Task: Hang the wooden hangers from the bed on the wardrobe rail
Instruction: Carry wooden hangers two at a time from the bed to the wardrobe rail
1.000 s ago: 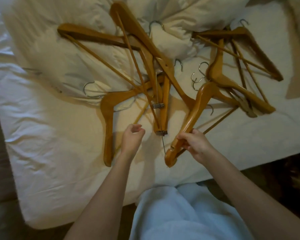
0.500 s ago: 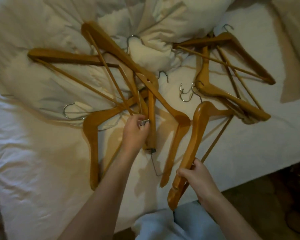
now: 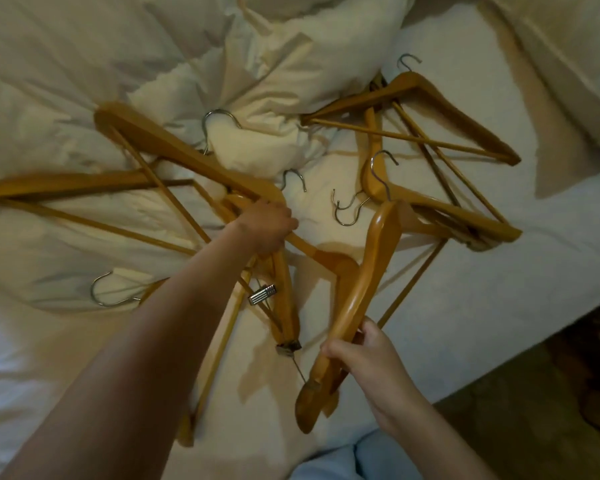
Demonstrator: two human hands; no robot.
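wooden hangers tangled near bed edge, sheet open rightward

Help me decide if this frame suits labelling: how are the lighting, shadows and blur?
Head view: dim, warm light; soft shadows lie under the wooden hangers on the bed; the left hand and forearm look motion-blurred, the right hand is sharper; no strong glare shows.

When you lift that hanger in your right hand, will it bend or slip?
Probably stays stiff: the hanger looks like thick wood. Its glossy finish might slip a little in the right hand. Its metal hook could snag neighbouring hangers.
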